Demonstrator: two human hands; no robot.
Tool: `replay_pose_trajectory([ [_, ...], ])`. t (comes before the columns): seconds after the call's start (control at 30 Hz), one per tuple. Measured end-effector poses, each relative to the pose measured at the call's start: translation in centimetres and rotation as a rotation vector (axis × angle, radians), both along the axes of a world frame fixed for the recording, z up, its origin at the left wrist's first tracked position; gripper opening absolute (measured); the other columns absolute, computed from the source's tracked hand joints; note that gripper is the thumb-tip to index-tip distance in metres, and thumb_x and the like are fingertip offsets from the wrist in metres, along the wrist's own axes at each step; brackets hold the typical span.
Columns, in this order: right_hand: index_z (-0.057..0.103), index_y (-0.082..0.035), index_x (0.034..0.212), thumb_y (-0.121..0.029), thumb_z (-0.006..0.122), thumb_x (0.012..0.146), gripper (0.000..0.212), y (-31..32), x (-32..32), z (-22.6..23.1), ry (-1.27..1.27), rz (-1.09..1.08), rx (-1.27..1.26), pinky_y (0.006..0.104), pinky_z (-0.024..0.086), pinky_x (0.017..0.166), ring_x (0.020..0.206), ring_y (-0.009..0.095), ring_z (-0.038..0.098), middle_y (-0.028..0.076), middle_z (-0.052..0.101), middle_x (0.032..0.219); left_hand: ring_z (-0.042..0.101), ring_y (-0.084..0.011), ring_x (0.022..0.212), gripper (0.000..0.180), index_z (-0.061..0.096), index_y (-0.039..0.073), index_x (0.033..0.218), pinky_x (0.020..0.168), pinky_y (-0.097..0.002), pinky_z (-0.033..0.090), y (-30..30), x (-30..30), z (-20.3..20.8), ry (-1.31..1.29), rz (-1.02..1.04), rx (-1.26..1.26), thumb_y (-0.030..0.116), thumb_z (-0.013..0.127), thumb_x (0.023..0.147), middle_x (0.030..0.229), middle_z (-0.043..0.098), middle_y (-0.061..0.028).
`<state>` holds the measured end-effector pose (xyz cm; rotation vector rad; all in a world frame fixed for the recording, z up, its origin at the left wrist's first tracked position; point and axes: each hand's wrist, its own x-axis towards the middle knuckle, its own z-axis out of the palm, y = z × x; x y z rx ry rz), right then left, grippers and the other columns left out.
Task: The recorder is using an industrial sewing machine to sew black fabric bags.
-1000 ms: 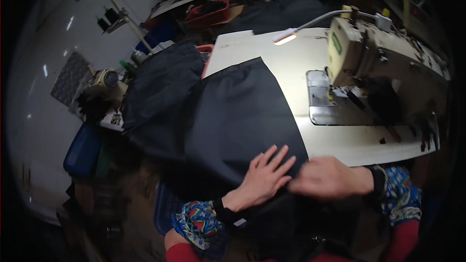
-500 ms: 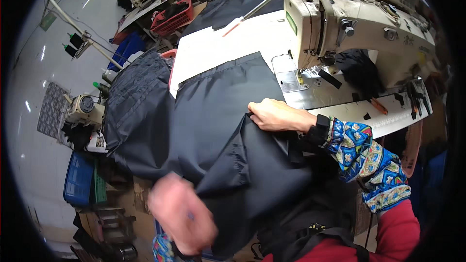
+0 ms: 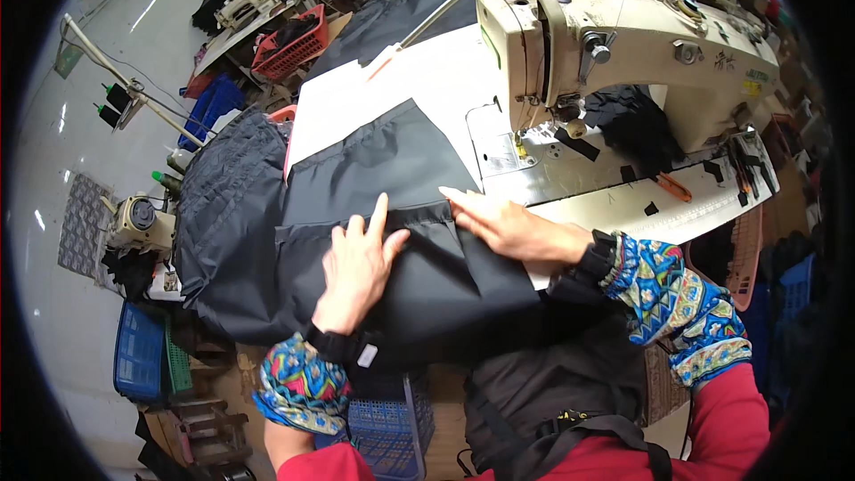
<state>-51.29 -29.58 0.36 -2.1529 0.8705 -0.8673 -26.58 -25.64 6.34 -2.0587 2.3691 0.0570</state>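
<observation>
A dark grey, nearly black fabric panel (image 3: 374, 160) lies across the white sewing table, with a folded, seamed edge running crosswise over it. My left hand (image 3: 356, 263) rests on the near layer, palm down and fingers spread, below that edge. At the fold's right end, my right hand (image 3: 512, 227) has the cloth edge between its thumb and index finger; its remaining fingers are partly hidden. Right of the panel stands a cream sewing machine (image 3: 570, 53), its needle and presser foot (image 3: 521, 147) over the metal plate, apart from the cloth.
More dark fabric (image 3: 232, 214) hangs over the left side. An orange-handled cutter (image 3: 674, 187), black scraps (image 3: 577, 144) and dark tools (image 3: 744, 165) lie right of the machine's needle. A white bendable lamp arm (image 3: 445, 13) arches behind. Below sits a blue basket (image 3: 383, 423).
My left hand has come up from the lower left onto the fabric. The lifted, creased flap now lies flatter as a crosswise fold. My right hand stays at the cloth's right edge.
</observation>
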Motion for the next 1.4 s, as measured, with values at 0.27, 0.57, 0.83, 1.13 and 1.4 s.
replay_pose_trajectory([
  [0.27,0.039,0.007,0.147,-0.016,0.059,0.095,0.061,8.0,-3.2,1.2,0.256,0.159,-0.303,0.0377,0.05,0.1,0.116,0.034,0.062,0.025,0.061,0.123,0.053,-0.0336,0.105,0.027,0.054,0.004,0.098,0.091,-0.042,0.042,-0.2,-2.9,-4.8,0.495,-0.537,-0.302,0.004,0.076,0.083,0.112,0.055,-0.0147],
  [0.57,0.04,0.009,0.147,-0.012,0.064,0.091,0.064,8.7,-3.9,0.5,0.181,-0.061,-0.406,0.038,0.052,0.099,0.113,0.034,0.064,0.024,0.061,0.126,0.058,-0.0344,0.087,0.02,0.06,0.003,0.101,0.08,-0.0417,0.042,-4.1,-4.7,-3.1,0.407,-0.548,-0.309,0.015,0.071,0.091,0.092,0.061,-0.0152],
  [0.83,0.045,0.007,0.145,-0.009,0.052,0.091,0.057,9.8,-5.3,1.3,0.356,0.051,-0.565,0.0336,0.05,0.099,0.113,0.025,0.062,0.014,0.064,0.113,0.06,-0.0336,0.092,0.013,0.06,0.002,0.103,0.082,-0.0423,0.043,-6.9,-7.7,-6.0,0.455,-0.449,-0.414,0.008,0.066,0.093,0.096,0.062,-0.0142],
  [1.13,0.049,-0.001,0.146,-0.016,0.052,0.091,0.057,11.8,-7.5,2.4,0.435,0.087,-0.531,0.038,0.043,0.11,0.121,0.025,0.058,0.013,0.062,0.119,0.057,-0.0269,0.093,0.015,0.062,0.004,0.099,0.086,-0.0369,0.04,-3.6,-9.6,-4.3,0.744,-0.729,-0.017,0.007,0.073,0.089,0.095,0.06,-0.0081],
  [1.4,0.054,0.001,0.141,-0.014,0.052,0.091,0.052,11.2,-8.8,2.1,0.446,0.094,-0.488,0.0353,0.048,0.106,0.12,0.026,0.061,0.015,0.064,0.121,0.058,-0.0264,0.079,0.012,0.071,0.006,0.097,0.075,-0.038,0.044,-4.8,-10.5,-4.8,0.804,-0.423,-0.135,0.007,0.075,0.086,0.085,0.061,-0.0075],
])
